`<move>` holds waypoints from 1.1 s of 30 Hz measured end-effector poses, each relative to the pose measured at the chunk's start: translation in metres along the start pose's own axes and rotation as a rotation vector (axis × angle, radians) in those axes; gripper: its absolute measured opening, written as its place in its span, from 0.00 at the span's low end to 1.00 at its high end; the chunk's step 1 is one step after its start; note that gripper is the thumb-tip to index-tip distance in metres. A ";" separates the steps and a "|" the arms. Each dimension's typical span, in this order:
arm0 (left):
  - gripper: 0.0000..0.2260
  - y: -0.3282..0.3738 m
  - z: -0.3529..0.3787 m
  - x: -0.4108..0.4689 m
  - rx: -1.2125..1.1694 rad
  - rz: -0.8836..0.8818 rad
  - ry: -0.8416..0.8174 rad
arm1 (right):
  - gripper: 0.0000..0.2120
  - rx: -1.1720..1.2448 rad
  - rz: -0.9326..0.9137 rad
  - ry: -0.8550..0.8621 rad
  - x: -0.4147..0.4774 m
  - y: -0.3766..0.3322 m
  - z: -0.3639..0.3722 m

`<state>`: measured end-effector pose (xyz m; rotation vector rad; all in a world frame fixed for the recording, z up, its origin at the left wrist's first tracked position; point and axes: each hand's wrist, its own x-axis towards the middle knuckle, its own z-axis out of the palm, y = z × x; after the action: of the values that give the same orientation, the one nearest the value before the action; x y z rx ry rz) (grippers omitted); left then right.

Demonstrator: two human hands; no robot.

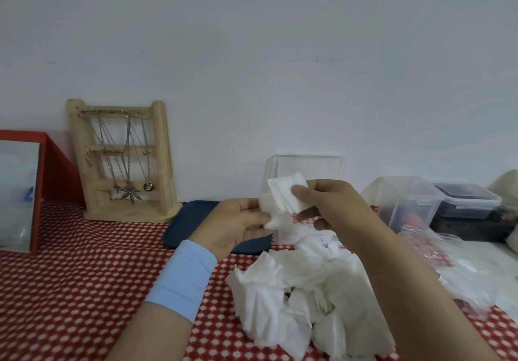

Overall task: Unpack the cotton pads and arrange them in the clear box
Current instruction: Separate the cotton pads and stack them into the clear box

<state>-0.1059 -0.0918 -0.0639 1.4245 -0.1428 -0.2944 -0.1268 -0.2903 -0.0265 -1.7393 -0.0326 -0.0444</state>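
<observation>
Both hands hold a small stack of white square cotton pads (283, 200) in the air above the table. My left hand (238, 224) pinches the stack's lower left edge. My right hand (325, 206) grips its right side, thumb on the front. Behind the stack stands the clear box (308, 164), mostly hidden by my hands. A loose heap of cotton pads (302, 296) lies on the red dotted cloth below my right forearm.
A dark blue tray (190, 220) lies behind my left hand. A wooden jewellery stand (123, 161) with chains stands at the back left beside a red-framed mirror (25, 189). Lidded plastic containers (412, 200) and crumpled clear packaging (459, 265) sit at the right.
</observation>
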 end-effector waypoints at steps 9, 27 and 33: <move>0.12 0.006 0.006 -0.003 -0.015 -0.006 -0.049 | 0.07 -0.224 -0.056 0.108 0.001 0.006 0.007; 0.08 0.001 0.006 -0.001 -0.031 -0.004 0.031 | 0.10 -0.076 -0.079 0.130 -0.001 0.001 0.004; 0.10 0.004 0.010 -0.003 -0.034 0.013 -0.022 | 0.09 -0.258 -0.075 0.178 0.002 0.009 0.019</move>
<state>-0.1105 -0.0998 -0.0588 1.3861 -0.1642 -0.3004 -0.1241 -0.2734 -0.0387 -1.9848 0.0407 -0.2689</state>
